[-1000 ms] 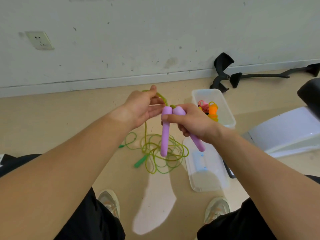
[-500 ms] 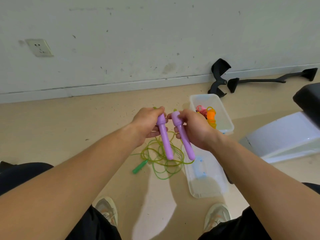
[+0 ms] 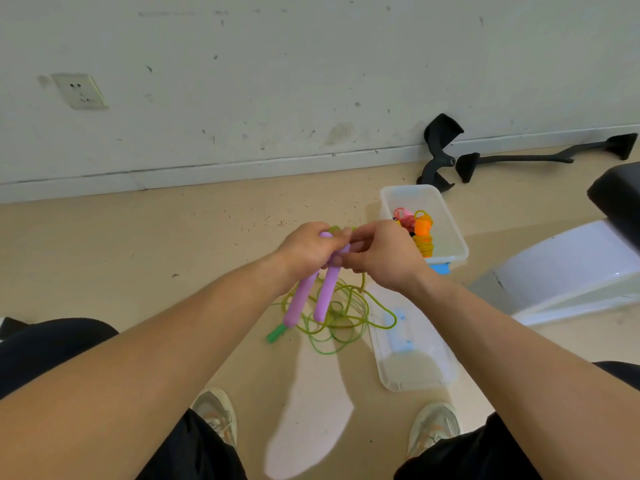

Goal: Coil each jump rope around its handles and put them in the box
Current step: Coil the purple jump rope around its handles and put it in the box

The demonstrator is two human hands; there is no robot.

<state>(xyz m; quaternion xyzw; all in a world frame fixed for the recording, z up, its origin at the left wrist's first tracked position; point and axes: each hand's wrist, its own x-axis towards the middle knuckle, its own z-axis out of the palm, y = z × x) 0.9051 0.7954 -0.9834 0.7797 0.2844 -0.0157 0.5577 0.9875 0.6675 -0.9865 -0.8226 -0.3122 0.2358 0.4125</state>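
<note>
Seen from above, a person's two hands meet over a tan floor (image 3: 173,244). The left hand (image 3: 306,252) has its fingers curled round the top ends of two purple handles (image 3: 300,303), held side by side. The right hand (image 3: 382,259) touches it from the 3 o'clock side, its fingers (image 3: 363,233) bent and pinching the same handle tops, where a yellow-green cord (image 3: 346,329) loops out.

The handles' long axes point down from the fingers toward 7 o'clock. The cord lies uncoiled in a loose tangle on the floor, at 6 o'clock from the hands, beside a green handle (image 3: 276,333); whose cord that belongs to cannot be told.

The clear box (image 3: 408,190) sits at 2 o'clock, nearer the right hand, with coiled ropes (image 3: 422,233) in it. Its lid (image 3: 412,368) lies at 5 o'clock. Winding likely comes next, with the right hand freest to draw the cord up.
</note>
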